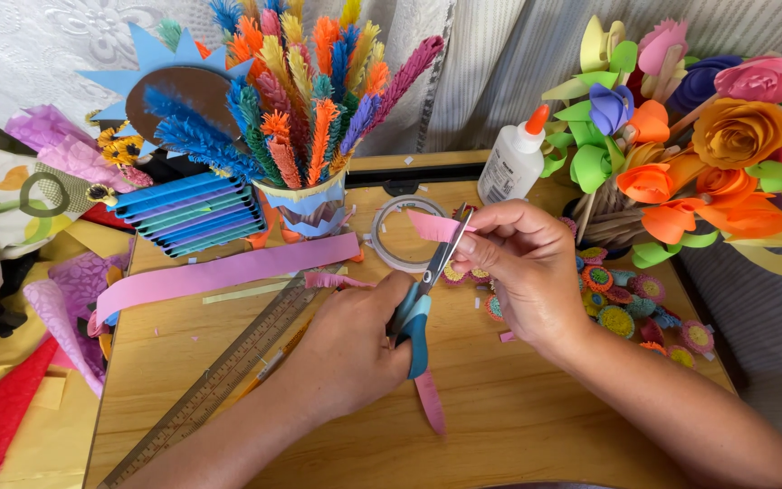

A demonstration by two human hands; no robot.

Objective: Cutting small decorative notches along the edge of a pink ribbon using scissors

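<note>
The scene is evenly and brightly lit by soft, diffuse light. Only faint, short shadows are cast on the wooden table (500, 407) just below the fingers (491, 244) and under both forearms. No glare is seen on the wood. Colours are rendered vividly. Sharp focus is kept around the fingers; slight softening and wide-angle stretching are noticed far from them, at the frame edges.

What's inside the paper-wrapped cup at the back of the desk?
The cup holds a dense bunch of fringed paper stems in blue, orange, yellow, green, purple and pink, fanning upward. Their lower ends and the cup's bottom are hidden by its wall.
</note>
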